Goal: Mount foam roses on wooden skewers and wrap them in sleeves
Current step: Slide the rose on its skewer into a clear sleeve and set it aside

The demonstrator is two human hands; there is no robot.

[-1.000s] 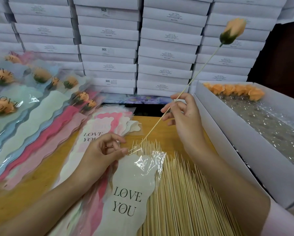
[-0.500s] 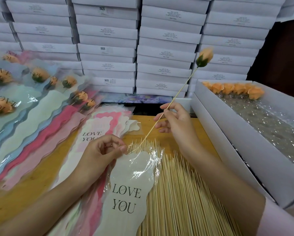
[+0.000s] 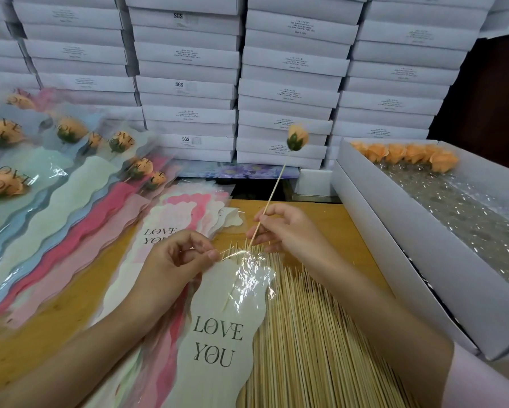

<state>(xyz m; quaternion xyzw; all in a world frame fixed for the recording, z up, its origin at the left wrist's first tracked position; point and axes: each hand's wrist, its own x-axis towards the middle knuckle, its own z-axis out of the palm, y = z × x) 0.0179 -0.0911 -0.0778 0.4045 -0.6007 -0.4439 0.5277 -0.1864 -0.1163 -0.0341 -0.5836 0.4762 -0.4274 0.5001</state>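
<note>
- Sliding the thin wooden skewer (image 3: 272, 198) tip-first into the cream "LOVE YOU" plastic sleeve (image 3: 218, 343) looks to be the step in hand
- The right hand (image 3: 288, 228) pinches the skewer mid-shaft; the peach foam rose (image 3: 297, 138) stands well above its fingertips
- The left hand (image 3: 173, 260) pinches the sleeve's clear mouth, just beside the right fingers
- Next, I judge, a steady downward push until the rose sits below the left fingers, inside the film

Stacked white boxes (image 3: 288, 92) wall off the back of the wooden table (image 3: 330, 216). An open rose box (image 3: 409, 260) hems the right, wrapped roses (image 3: 70, 184) the left. Loose skewers (image 3: 306, 343) cover the front, leaving a bare strip beyond them.
</note>
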